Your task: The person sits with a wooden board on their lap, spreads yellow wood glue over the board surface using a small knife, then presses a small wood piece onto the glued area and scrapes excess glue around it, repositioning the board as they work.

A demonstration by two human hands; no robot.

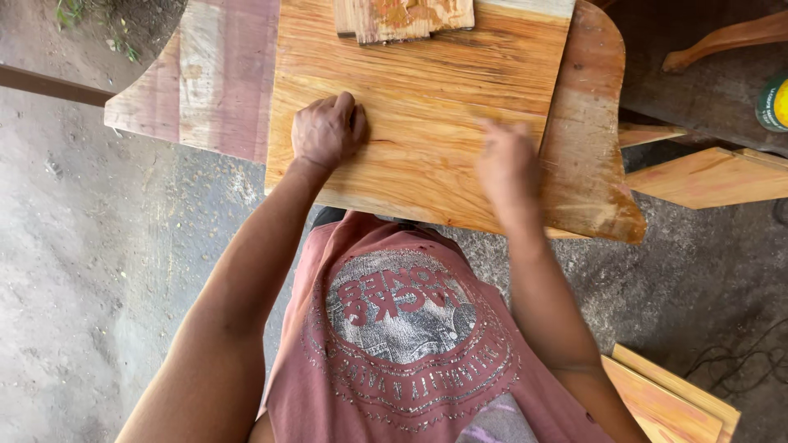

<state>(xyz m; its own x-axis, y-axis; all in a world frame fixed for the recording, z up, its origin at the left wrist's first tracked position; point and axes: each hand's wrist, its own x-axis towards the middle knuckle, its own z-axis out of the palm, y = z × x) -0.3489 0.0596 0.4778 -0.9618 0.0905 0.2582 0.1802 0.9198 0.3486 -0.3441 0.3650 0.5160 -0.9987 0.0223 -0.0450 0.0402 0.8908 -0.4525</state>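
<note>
Both arms reach forward, left hand (327, 131) fisted, right hand (507, 164) motion-blurred, fingers unclear.

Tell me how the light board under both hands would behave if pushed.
The board looks stiff: thick, flat solid wood, so it should not flex. It probably slides rather than tips, since it lies flat on the darker panel. The left hand presses on it; the right hand is blurred, so its contact is unclear.
</note>
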